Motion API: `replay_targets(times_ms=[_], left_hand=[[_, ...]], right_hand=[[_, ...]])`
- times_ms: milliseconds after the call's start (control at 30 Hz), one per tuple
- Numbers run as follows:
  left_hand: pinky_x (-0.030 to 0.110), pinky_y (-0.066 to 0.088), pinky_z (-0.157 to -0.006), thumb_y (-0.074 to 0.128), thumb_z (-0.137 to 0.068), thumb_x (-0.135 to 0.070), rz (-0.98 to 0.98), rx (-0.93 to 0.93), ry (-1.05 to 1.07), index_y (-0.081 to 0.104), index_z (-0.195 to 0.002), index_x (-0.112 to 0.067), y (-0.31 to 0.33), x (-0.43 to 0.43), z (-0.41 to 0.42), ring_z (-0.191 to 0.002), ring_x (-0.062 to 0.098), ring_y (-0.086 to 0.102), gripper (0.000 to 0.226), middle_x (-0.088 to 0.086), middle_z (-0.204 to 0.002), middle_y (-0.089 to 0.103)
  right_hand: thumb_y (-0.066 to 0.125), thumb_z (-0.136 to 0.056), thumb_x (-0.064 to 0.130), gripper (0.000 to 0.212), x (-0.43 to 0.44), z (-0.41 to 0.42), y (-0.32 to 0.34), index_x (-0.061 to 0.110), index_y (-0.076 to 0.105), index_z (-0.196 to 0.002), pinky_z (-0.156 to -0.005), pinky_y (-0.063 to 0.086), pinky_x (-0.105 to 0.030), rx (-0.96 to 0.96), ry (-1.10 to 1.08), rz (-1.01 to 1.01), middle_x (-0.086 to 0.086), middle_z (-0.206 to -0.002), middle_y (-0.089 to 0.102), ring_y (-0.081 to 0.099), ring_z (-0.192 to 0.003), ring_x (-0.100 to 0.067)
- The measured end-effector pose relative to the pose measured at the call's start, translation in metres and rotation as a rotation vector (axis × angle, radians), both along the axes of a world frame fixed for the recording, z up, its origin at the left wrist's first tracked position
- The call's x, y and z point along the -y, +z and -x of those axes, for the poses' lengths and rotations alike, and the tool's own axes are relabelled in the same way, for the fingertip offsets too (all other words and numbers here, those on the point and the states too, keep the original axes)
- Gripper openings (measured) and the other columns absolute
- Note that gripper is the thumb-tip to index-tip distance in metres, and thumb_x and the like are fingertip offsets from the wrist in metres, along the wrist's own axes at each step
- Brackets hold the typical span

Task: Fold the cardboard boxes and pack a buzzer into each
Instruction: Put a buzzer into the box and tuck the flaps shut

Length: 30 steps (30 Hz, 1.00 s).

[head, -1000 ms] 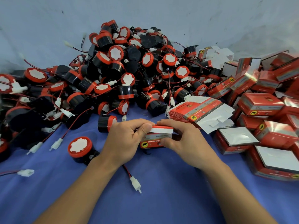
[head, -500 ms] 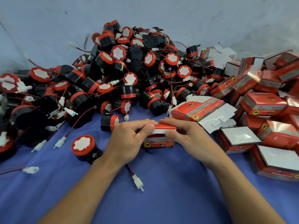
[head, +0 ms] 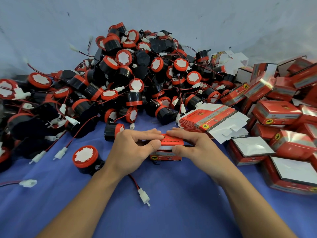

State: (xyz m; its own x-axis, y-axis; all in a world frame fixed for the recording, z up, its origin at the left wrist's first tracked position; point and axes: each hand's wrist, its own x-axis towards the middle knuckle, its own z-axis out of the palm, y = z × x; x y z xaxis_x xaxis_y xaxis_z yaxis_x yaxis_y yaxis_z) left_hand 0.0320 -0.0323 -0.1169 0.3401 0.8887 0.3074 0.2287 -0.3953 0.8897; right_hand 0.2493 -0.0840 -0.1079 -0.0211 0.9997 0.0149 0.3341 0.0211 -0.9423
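Observation:
A small red cardboard box (head: 169,152) stands on the blue cloth (head: 171,203) between my hands. My left hand (head: 133,150) pinches the box's left end, thumb in front and fingers over the top. On the right end, my right hand (head: 193,148) pinches the red lid flap (head: 171,142), which is bent down over the opening. A big heap of black-and-red buzzers (head: 128,79) with red wires lies behind. One loose buzzer (head: 85,158) sits just left of my left wrist. A stack of flat unfolded boxes (head: 211,121) lies to the right of the box.
Many folded red boxes (head: 277,114) are piled at the right, some lying with a white face up. A white connector (head: 143,196) on a red wire lies on the cloth under my left forearm. Another connector (head: 28,183) lies at the far left. A grey wall rises behind.
The lid flap has come down from upright to nearly closed over the box, with both hands pressing it. The hands stayed in the same spot.

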Motion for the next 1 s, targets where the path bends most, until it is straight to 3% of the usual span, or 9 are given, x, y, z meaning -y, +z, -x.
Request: replay_targets(times_ms=[200, 300, 367, 467, 633, 800, 1000], left_hand=[[0.013, 0.051, -0.096, 0.083, -0.084, -0.004, 0.002, -0.038, -0.024, 0.084, -0.099, -0.024, 0.002, -0.002, 0.001, -0.112, -0.008, 0.067, 0.025, -0.027, -0.100, 0.075], [0.013, 0.052, -0.094, 0.083, -0.084, -0.005, 0.020, -0.036, -0.048, 0.083, -0.096, -0.029, 0.002, -0.004, 0.001, -0.112, -0.008, 0.067, 0.027, -0.028, -0.103, 0.075], [0.015, 0.054, -0.093, 0.083, -0.084, -0.009, 0.092, 0.017, -0.067, 0.083, -0.091, -0.034, 0.001, -0.006, 0.000, -0.112, -0.005, 0.068, 0.025, -0.023, -0.105, 0.077], [0.014, 0.055, -0.085, 0.078, -0.081, -0.028, 0.226, 0.123, -0.076, 0.084, -0.087, -0.032, 0.003, -0.008, -0.002, -0.107, -0.001, 0.070, 0.009, -0.018, -0.104, 0.079], [0.017, 0.056, -0.086, 0.077, -0.090, -0.007, 0.203, 0.033, -0.111, 0.083, -0.093, -0.028, 0.007, -0.011, -0.001, -0.111, -0.001, 0.068, 0.023, -0.016, -0.109, 0.077], [0.015, 0.055, -0.080, 0.078, -0.089, -0.005, 0.205, 0.030, -0.089, 0.082, -0.094, -0.027, 0.009, -0.011, -0.003, -0.105, -0.002, 0.069, 0.022, -0.016, -0.108, 0.077], [0.013, 0.054, -0.082, 0.078, -0.089, -0.004, 0.186, -0.027, -0.082, 0.081, -0.090, -0.032, 0.009, -0.011, -0.004, -0.107, -0.007, 0.067, 0.028, -0.022, -0.109, 0.074]], right_hand=[[0.076, -0.090, 0.016, 0.044, 0.000, -0.003, 0.004, 0.035, 0.071, -0.129, -0.098, 0.044, -0.013, -0.034, 0.056, 0.023, 0.022, -0.143, 0.056, 0.047, -0.123, 0.023], [0.068, -0.098, 0.024, 0.030, 0.000, -0.003, 0.004, 0.031, 0.073, -0.127, -0.110, 0.039, -0.022, -0.117, 0.042, 0.042, 0.021, -0.140, 0.061, 0.047, -0.129, 0.017], [0.065, -0.100, 0.017, 0.028, -0.001, -0.002, 0.002, 0.028, 0.075, -0.124, -0.116, 0.041, -0.032, -0.172, -0.006, 0.070, 0.016, -0.134, 0.067, 0.056, -0.129, 0.004], [0.065, -0.099, 0.011, 0.030, -0.002, 0.001, 0.001, 0.026, 0.075, -0.123, -0.113, 0.047, -0.039, -0.201, -0.028, 0.097, 0.011, -0.121, 0.075, 0.067, -0.118, -0.007], [0.066, -0.097, 0.005, 0.036, -0.005, -0.001, -0.003, 0.022, 0.070, -0.129, -0.109, 0.051, -0.040, -0.198, -0.014, 0.097, 0.004, -0.121, 0.075, 0.069, -0.116, -0.013], [0.067, -0.096, 0.003, 0.050, -0.008, -0.001, -0.006, 0.018, 0.058, -0.143, -0.108, 0.050, -0.034, -0.189, -0.026, 0.126, 0.003, -0.127, 0.072, 0.068, -0.117, -0.012], [0.068, -0.096, 0.006, 0.048, -0.008, 0.000, -0.005, 0.019, 0.059, -0.142, -0.111, 0.048, -0.041, -0.143, -0.035, 0.133, -0.002, -0.128, 0.071, 0.067, -0.119, -0.016]])
